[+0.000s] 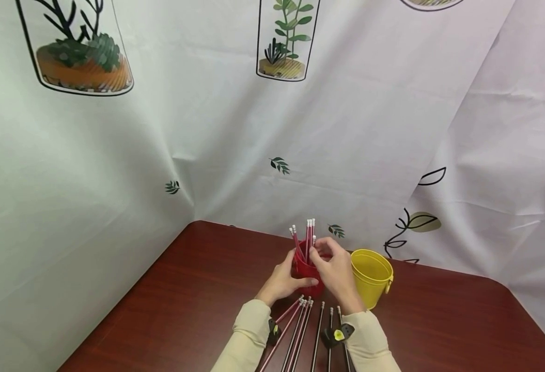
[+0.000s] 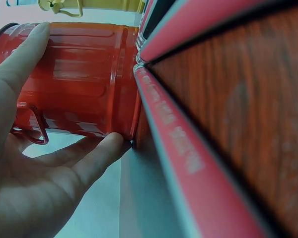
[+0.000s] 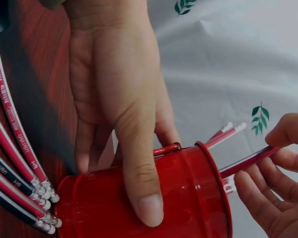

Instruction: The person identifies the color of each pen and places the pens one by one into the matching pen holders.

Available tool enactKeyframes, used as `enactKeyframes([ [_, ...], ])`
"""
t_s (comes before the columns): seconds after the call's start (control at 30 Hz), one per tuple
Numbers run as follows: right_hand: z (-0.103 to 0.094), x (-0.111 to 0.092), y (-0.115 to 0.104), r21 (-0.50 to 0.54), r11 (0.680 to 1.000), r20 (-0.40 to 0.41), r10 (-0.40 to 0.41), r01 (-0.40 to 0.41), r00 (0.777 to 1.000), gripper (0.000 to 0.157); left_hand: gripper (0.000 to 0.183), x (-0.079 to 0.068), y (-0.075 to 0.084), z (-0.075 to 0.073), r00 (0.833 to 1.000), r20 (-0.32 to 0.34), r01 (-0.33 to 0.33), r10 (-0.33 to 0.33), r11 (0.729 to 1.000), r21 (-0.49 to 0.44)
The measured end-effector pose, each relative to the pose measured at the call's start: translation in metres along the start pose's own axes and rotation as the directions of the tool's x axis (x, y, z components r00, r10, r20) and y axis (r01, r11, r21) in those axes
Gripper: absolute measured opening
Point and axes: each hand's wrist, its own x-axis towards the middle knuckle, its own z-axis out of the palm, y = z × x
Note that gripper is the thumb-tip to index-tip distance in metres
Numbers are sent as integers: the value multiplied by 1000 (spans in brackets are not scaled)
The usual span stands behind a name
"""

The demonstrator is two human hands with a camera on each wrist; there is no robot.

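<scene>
My left hand grips a small red metal bucket that stands on the table. In the left wrist view, its thumb lies along one side of the bucket and its fingers reach round the other. Several red-and-white striped pencils lean in the bucket with their white eraser ends up. Above the rim, my right hand pinches a red pencil between thumb and fingers; its lower part is inside the bucket, hidden by the wall.
A yellow bucket with side handles stands just right of my right hand. Several red pencils and black pencils lie fanned out below my hands, erasers toward the red bucket. A printed white cloth hangs behind the dark red-brown table.
</scene>
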Motion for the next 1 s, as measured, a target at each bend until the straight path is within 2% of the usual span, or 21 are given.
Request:
enactKeyframes([
  [0.5,0,-3,5,14,1000,0,-3,3,1000,11,90,-2,1,0,1000,6,8,-8,1000,-8],
  [0.83,-2,-3,5,19,998,-8,-53,53,999,11,90,-1,0,-1,1000,3,2,-2,1000,-5],
  [1.0,-6,-10,2,17,995,-46,-96,97,994,14,90,-1,0,0,1000,6,16,-16,1000,-7],
])
